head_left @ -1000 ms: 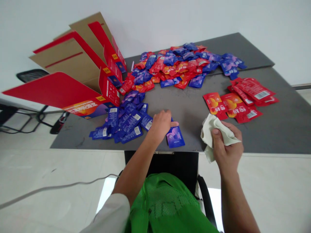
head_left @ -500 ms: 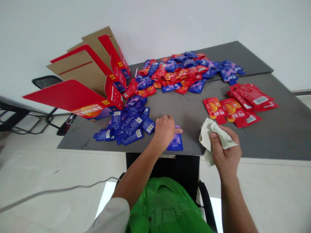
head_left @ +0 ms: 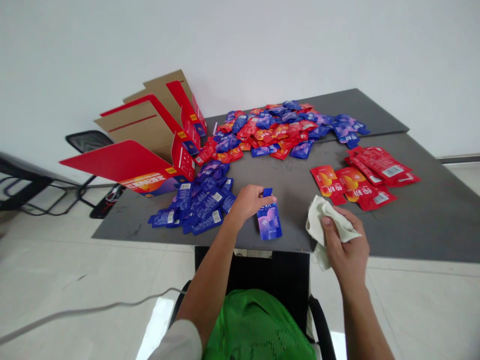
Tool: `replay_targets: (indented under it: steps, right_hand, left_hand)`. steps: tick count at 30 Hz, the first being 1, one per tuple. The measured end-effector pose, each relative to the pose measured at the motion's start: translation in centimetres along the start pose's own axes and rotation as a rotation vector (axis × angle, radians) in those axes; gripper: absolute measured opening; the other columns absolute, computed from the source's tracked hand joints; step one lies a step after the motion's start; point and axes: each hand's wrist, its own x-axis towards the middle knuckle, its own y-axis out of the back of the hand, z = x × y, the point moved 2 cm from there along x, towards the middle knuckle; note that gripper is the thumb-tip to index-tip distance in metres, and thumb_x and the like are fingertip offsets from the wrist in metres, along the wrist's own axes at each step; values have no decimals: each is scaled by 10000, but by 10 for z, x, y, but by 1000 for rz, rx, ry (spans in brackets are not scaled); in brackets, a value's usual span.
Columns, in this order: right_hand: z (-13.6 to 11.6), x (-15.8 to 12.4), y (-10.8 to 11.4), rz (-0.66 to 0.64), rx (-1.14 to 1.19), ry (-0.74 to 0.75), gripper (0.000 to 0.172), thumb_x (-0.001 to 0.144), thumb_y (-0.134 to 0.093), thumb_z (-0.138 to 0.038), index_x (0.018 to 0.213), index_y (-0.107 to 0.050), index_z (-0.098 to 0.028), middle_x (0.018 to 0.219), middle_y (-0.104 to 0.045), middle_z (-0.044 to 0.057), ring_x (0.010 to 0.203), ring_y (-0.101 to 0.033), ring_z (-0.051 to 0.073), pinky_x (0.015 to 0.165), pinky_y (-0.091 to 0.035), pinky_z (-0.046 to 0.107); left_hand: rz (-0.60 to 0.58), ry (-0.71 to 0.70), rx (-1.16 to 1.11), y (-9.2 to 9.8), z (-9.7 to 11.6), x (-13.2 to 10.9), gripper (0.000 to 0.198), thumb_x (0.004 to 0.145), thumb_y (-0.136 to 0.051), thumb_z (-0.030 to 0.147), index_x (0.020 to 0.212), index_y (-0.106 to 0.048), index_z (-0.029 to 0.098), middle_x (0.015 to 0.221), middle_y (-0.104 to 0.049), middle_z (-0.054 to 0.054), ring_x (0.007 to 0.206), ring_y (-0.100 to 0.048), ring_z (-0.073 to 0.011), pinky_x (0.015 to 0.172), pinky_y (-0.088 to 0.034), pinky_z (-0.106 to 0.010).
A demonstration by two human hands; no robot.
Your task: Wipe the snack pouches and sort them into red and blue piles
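Grey tabletop (head_left: 275,175): near its front edge our left hand (head_left: 249,201), palm down, pinches one blue pouch (head_left: 270,225) by its top. Our right hand (head_left: 348,242) grips a pale cloth (head_left: 317,216); leftward lie blue packets (head_left: 204,202) and open boxes (head_left: 123,162), rightward red packets (head_left: 386,162), beyond, a mixed heap (head_left: 277,131).

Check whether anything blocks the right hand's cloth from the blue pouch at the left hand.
Nothing visible does: between the white cloth and the blue pouch, only gray tabletop shows. The left hand covers part of the pouch's top. Red pouches lie farther back.
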Motion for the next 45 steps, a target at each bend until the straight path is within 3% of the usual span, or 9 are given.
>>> replay_targets:
  steps: [4, 7, 14, 23, 27, 30, 33, 41, 45]
  right_hand:
    - [1, 0, 0, -4, -1, -10, 478, 919, -731, -573, 1250, -728, -228, 1231, -729, 128, 1114, -695, 331, 962, -537, 489]
    - [2, 0, 0, -4, 5, -28, 484, 916, -732, -583, 1253, -729, -237, 1231, -729, 126, 1115, -699, 333, 965, -539, 494]
    - [1, 0, -1, -18, -4, -3, 483, 924, -723, -588, 1254, -727, -235, 1232, -737, 124, 1119, -705, 324, 983, -540, 495]
    - [-24, 43, 7, -100, -3, 97, 451, 963, -701, -557, 1265, -713, -222, 1178, -762, 109, 1034, -729, 289, 918, -575, 444]
    - [-53, 44, -17, -387, -11, 468, 333, 979, -712, -331, 1300, -682, -245, 1223, -751, 103, 1109, -714, 278, 976, -580, 431]
    - [-59, 26, -44, -747, -95, 760, 476, 915, -695, -117, 1366, -641, -256, 1310, -724, 97, 1197, -671, 287, 1007, -580, 435]
    - [-50, 24, -64, -883, -219, 842, 578, 848, -688, -21, 1373, -634, -256, 1330, -711, 86, 1197, -642, 295, 998, -583, 439]
    - [-47, 101, -75, -630, -445, 825, 464, 939, -677, -167, 1399, -623, -205, 1314, -690, 155, 1130, -626, 345, 981, -546, 506]
    - [-66, 75, -55, -590, -303, 839, 487, 981, -646, -216, 1461, -560, -237, 1360, -661, 140, 1203, -615, 327, 1028, -526, 490]
  left_hand:
    - [240, -274, -120, 17, 24, -23, 184, 986, -734, 374, 976, -829, 217, 917, -691, -15, 876, -661, -162, 801, -492, -274]
    - [261, -451, -84, 16, 28, -46, 138, 1006, -740, 333, 1086, -834, 271, 1028, -695, -28, 992, -674, -168, 906, -498, -301]
    - [-40, -512, 245, -22, -3, -92, 299, 930, -823, 403, 1191, -786, 264, 1214, -737, -44, 1177, -676, -216, 1055, -483, -383]
    - [226, -625, 401, -71, -21, -139, 424, 993, -751, 391, 1341, -679, 159, 1443, -681, -153, 1359, -636, -284, 1150, -524, -458]
    - [266, -676, 392, -83, -35, -142, 335, 1059, -653, 256, 1372, -664, 138, 1434, -701, -126, 1412, -606, -268, 1171, -518, -436]
    - [248, -675, 361, -84, -39, -141, 292, 1081, -586, 180, 1357, -679, 155, 1345, -754, -92, 1326, -670, -239, 1151, -533, -413]
    - [265, -683, 343, -83, -40, -139, 292, 1102, -526, 158, 1345, -688, 159, 1329, -765, -87, 1305, -689, -217, 1139, -539, -393]
    - [283, -686, 371, -84, -41, -141, 332, 1125, -456, 153, 1382, -667, 153, 1426, -719, -87, 1402, -631, -212, 1139, -542, -388]
    - [282, -670, 356, -85, -37, -141, 321, 1119, -471, 152, 1361, -681, 147, 1389, -739, -97, 1366, -658, -218, 1124, -555, -393]
